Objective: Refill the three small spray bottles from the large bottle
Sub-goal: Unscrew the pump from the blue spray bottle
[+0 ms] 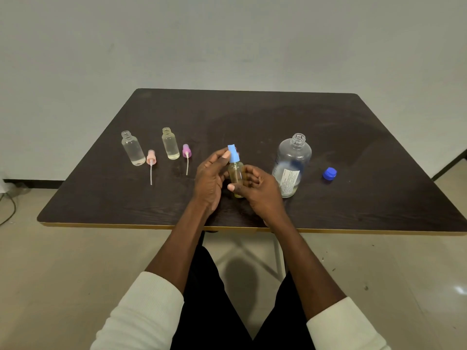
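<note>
A small clear spray bottle (236, 176) with a blue spray top (233, 153) stands in the middle of the dark table (252, 114). My left hand (211, 176) pinches the blue top, and my right hand (257, 189) grips the bottle's body. Right of my hands stands the large clear bottle (292, 164), uncapped, with its blue cap (329, 173) lying further right. At the left stand two open small bottles (131, 149) (170, 144). A pink spray head (151, 160) and a purple spray head (186, 153) lie beside them with their tubes pointing toward me.
The table's front edge (151, 226) runs just above my lap. A pale wall rises behind the table. Cables (8, 205) lie on the tiled floor at the left, and a dark frame (449, 165) shows at the right edge.
</note>
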`<state>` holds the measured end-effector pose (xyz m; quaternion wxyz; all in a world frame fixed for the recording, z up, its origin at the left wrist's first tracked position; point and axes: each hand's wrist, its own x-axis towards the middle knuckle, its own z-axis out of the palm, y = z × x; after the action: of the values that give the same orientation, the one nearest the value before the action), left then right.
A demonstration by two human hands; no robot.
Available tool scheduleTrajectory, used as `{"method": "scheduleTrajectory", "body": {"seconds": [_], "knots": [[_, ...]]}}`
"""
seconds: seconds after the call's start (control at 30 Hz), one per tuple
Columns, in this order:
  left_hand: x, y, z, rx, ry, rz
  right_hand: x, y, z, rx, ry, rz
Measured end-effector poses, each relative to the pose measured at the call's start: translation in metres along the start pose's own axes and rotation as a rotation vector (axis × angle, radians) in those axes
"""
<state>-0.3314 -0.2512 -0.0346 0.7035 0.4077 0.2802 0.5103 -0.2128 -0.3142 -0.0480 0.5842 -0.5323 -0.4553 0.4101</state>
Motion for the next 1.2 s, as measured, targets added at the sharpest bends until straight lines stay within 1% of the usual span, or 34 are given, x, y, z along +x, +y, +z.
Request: {"method": "scheduleTrajectory", "body": {"seconds": [0.1,0.2,0.3,0.47,0.67,0.83,0.9,1.0,1.1,1.2], "knots": [[0.000,-0.001,-0.003,-0.020,-0.040,-0.008,0.000,0.001,0.000,-0.008,0.004,-0.010],[-0.001,0.000,0.000,0.025,-0.009,0.020,-0.001,0.001,0.000,-0.001,0.002,-0.009],[0.000,0.000,0.001,0.040,0.061,0.039,-0.002,0.000,0.000,-0.006,0.001,-0.004],[0.005,0.002,0.003,-0.010,0.176,0.060,-0.002,0.001,0.001,-0.019,0.008,0.012],[0.028,0.023,0.011,-0.054,0.286,0.089,-0.002,0.005,-0.001,-0.032,0.015,0.021],[0.062,0.037,0.007,-0.004,0.468,0.073,-0.002,0.005,0.000,-0.017,0.031,0.029],[0.076,0.032,0.002,0.085,0.537,0.084,-0.002,0.005,-0.001,-0.009,0.042,0.026],[0.085,0.016,0.002,0.396,0.580,0.127,-0.001,0.007,-0.002,-0.011,0.057,0.014],[0.086,0.001,0.005,0.727,0.539,0.147,0.000,0.009,-0.002,-0.036,0.061,0.003],[0.090,-0.006,0.004,0.951,0.500,0.151,0.001,0.011,-0.002,-0.043,0.062,0.005]]}}
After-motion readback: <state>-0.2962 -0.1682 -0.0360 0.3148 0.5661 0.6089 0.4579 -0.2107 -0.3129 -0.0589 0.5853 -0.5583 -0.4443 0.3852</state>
